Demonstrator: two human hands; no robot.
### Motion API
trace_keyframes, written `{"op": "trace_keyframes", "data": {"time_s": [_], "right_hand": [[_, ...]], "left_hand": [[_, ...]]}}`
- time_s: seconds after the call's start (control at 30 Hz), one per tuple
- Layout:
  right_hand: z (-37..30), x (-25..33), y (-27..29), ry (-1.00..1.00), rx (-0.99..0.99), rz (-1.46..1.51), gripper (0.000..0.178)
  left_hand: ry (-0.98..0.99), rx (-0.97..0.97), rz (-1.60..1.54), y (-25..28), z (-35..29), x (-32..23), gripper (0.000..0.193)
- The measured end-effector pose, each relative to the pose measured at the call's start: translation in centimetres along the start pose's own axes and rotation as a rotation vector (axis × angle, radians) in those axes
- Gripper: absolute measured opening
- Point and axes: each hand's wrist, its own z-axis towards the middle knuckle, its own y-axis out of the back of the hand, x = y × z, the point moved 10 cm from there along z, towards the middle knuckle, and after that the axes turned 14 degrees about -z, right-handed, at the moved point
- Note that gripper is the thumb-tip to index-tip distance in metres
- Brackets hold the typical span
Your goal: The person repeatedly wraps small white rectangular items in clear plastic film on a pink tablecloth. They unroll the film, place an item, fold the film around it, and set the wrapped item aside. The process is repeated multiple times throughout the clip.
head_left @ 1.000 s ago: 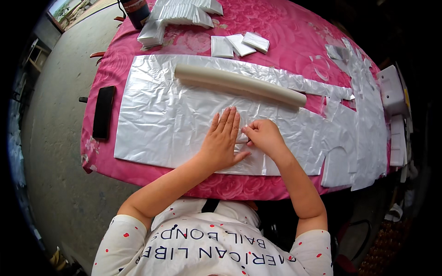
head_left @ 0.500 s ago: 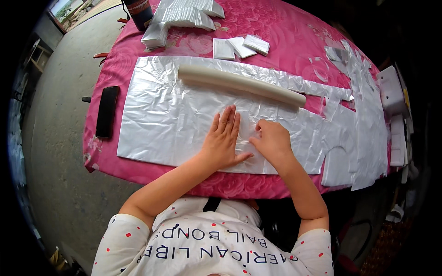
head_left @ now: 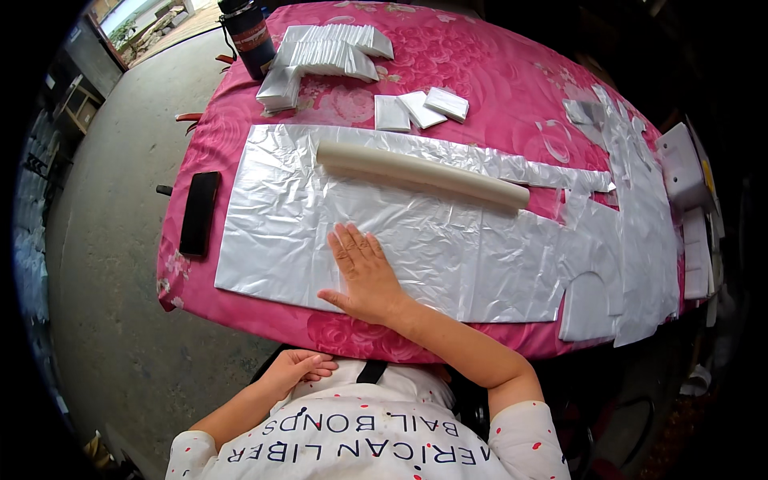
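My right hand [head_left: 364,276] lies flat with fingers stretched out, palm down on a wide, creased sheet of silvery-white plastic film [head_left: 268,232]. Drawn back to the table's near edge by my lap, my left hand [head_left: 300,374] has its fingers loosely curled together; nothing shows in it. A long beige tube or roll [head_left: 424,176] rests across the far part of the film, beyond my right hand. On the right, the film meets strip-like pieces and rounded cut-outs of white plastic [head_left: 592,308].
A pink floral cloth [head_left: 480,56] covers the table. Folded white packets [head_left: 336,56] are stacked at the far left beside a dark bottle [head_left: 252,44]; several more packets [head_left: 422,109] lie nearer. A black phone [head_left: 199,214] sits left, white plastic boxes [head_left: 682,168] at the right edge.
My left hand has left the film and come back to my lap. My right hand has moved left and flattened out, its fingers no longer bent. The tube stays on the film.
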Motion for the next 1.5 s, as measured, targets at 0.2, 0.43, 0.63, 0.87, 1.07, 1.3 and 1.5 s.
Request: {"op": "trace_keyframes", "data": {"time_s": [0.2,0.43,0.63,0.87,1.07,1.3,1.5], "right_hand": [[-2.1,10.0,-3.4,0.116,0.102,0.25,0.081],[-3.2,10.0,-2.3,0.133,0.123,0.247,0.076],[-3.8,8.5,0.0,0.49,0.291,0.065,0.038],[-2.6,6.9,5.6,0.453,0.19,0.194,0.065],[-3.3,9.6,3.5,0.634,0.424,0.223,0.07],[-2.1,5.2,5.3,0.557,0.127,0.254,0.009],[2.2,-7.8,9.6,0.038,-0.17,0.406,0.013]], "left_hand": [[-0.055,-0.176,-0.362,2.5,-0.4,1.0,0.023],[-0.257,-0.188,0.262,2.1,-2.2,-3.0,0.01],[-0.812,0.001,1.318,-5.9,-5.0,-9.9,0.011],[-1.161,0.23,1.375,-10.0,-6.0,-10.4,0.007],[-1.049,0.406,1.524,-10.7,-5.3,-9.6,0.014],[-0.954,0.231,1.43,-9.6,-5.1,-12.6,0.023],[-1.004,-0.022,1.097,-8.9,-5.3,-16.1,0.042]]}}
